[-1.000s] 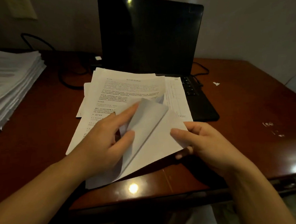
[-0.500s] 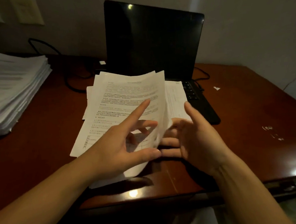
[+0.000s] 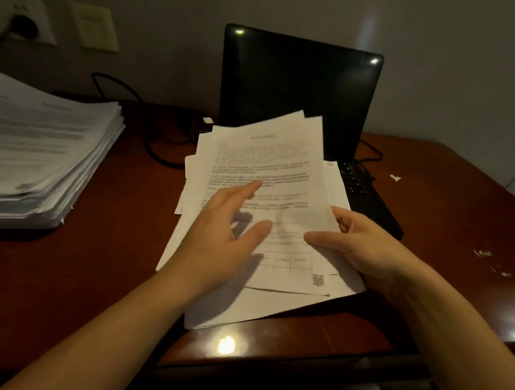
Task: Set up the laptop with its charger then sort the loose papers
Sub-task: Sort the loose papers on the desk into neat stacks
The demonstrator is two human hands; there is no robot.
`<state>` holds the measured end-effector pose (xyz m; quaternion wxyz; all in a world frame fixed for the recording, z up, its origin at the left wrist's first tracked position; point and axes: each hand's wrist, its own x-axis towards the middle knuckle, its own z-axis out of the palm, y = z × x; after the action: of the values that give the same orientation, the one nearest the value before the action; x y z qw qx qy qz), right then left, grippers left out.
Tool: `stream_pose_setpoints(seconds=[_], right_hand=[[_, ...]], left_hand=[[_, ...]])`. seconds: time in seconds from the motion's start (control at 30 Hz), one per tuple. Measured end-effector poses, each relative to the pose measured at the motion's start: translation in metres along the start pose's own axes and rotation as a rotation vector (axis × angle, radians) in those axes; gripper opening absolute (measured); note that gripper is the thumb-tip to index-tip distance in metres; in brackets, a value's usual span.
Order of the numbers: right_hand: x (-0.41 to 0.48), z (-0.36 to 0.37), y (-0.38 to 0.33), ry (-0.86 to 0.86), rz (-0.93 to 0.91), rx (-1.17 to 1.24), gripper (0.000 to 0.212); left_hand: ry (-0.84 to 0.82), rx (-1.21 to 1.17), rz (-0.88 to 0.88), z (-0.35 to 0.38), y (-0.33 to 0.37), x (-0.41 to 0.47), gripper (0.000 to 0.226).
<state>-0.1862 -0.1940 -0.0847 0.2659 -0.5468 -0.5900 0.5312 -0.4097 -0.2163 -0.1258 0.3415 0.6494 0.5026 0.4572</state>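
Loose white printed papers [image 3: 263, 164] lie in an untidy pile on the dark wooden desk [image 3: 74, 281], partly covering the keyboard of an open black laptop [image 3: 298, 87] whose screen is dark. My left hand [image 3: 222, 236] hovers over the top sheet with fingers spread and straight; it is blurred. My right hand [image 3: 356, 246] holds the right edge of the top sheets, thumb on top and fingers underneath. A black charger cable [image 3: 157, 152] runs from the laptop's left side towards a wall socket [image 3: 25, 25].
A thick stack of papers [image 3: 36, 154] sits at the desk's left. A thin cable [image 3: 371, 151] trails behind the laptop on the right. A small white scrap [image 3: 395, 178] lies on the desk's right part. The desk's front edge [image 3: 275, 359] is near me.
The folded-over sheet has been laid flat on the pile. My right hand moved from under the sheet to gripping the pile's right edge, and my left hand opened above the page.
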Motion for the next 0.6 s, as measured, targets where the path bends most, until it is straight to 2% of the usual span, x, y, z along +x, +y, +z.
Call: stream_pose_setpoints(seconds=[0.13,0.27,0.37,0.43,0.57,0.6], right_hand=[[-0.007,-0.003,0.006,0.091,-0.005,-0.003,0.030],[-0.012,-0.004,0.011,0.192,-0.044,-0.026,0.028],[-0.015,-0.005,0.014,0.242,-0.115,0.096,0.029],[-0.017,-0.004,0.014,0.257,-0.171,0.196,0.029],[-0.015,-0.001,0.010,0.284,-0.278,0.270,0.032],[-0.014,-0.001,0.007,0.291,-0.306,0.279,0.033]], left_hand=[[0.230,0.021,-0.052,-0.011,-0.008,0.010,0.039],[0.331,-0.027,-0.181,-0.018,-0.002,0.013,0.050],[0.413,-0.115,-0.232,-0.020,0.005,0.014,0.068],[0.405,-0.216,-0.219,-0.022,0.011,0.016,0.070],[0.282,-0.252,-0.132,-0.028,0.028,0.021,0.030],[0.267,-0.255,-0.103,-0.031,0.033,0.022,0.026]])
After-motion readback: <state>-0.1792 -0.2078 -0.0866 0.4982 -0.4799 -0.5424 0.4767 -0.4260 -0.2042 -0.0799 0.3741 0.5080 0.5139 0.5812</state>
